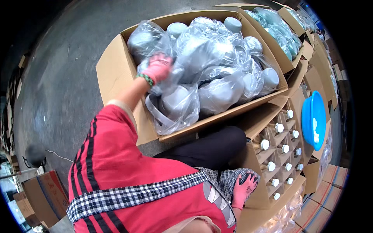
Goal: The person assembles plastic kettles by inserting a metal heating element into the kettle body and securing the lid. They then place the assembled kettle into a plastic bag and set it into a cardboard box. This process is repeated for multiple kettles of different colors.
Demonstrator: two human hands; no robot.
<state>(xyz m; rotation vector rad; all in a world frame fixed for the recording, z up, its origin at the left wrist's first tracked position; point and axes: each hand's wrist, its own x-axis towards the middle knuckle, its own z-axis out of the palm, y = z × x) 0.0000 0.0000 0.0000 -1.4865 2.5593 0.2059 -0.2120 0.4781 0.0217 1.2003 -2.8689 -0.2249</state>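
My left hand (159,66), in a pink glove with a green and black band at the wrist, is over the left part of a large open carton (112,73). It touches or hovers at the clear plastic bags (208,50) there; motion blur hides its fingers. Those bags wrap pale grey, rounded plastic containers (176,29), which fill the carton. One bagged piece (176,103) near the front left corner has a curved band or handle. My right hand (244,189), also pink-gloved, rests on the checked apron (229,178) over my knee, fingers spread, holding nothing.
Right of my knees, a divided carton (254,192) holds several bottles with white caps (285,148). A blue basin (307,120) with small white pieces inside sits beyond it. More open cartons with greenish bagged goods (278,31) line the far right. Grey floor (70,66) lies left.
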